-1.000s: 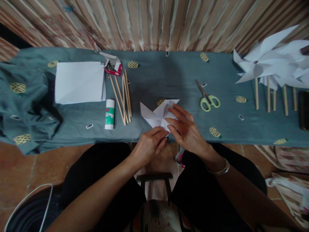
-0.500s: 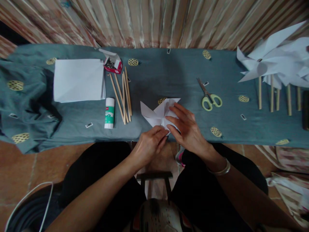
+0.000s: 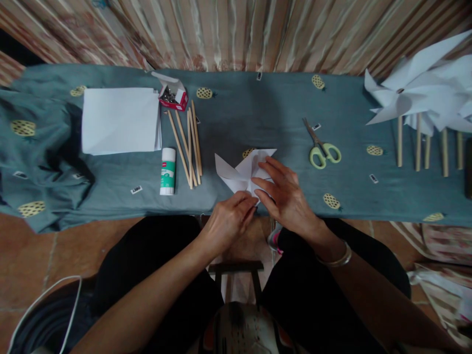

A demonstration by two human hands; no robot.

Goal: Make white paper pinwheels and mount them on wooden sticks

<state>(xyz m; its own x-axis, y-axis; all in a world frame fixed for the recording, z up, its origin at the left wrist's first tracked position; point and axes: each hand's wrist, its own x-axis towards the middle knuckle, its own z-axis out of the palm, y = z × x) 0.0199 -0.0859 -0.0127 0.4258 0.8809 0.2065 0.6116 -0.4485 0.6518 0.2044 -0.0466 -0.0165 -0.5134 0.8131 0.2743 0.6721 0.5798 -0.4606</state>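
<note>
A white paper pinwheel (image 3: 241, 173) with folded blades lies at the front edge of the cloth-covered table, between my hands. My left hand (image 3: 230, 216) is closed, pinching the pinwheel's near edge between thumb and fingers. From the right, my right hand (image 3: 283, 194) holds the paper with curved, slightly parted fingers, their tips on the folds near its centre. These fingers cover the pinwheel's right side, and its near corner is partly hidden too. Green-handled scissors (image 3: 320, 150) lie to the right of my right hand. Several wooden sticks (image 3: 189, 145) are left of the pinwheel.
A glue stick (image 3: 168, 172) stands beside the sticks. Behind it are a stack of white paper (image 3: 120, 120) and an opened red-and-white box (image 3: 173, 96) of small metal pieces. Several finished pinwheels (image 3: 413, 93) on sticks lie at the right. A curtain (image 3: 228, 34) hangs behind the table.
The view has shifted very slightly. Both hands keep the same places on the paper pinwheel, with no clear movement.
</note>
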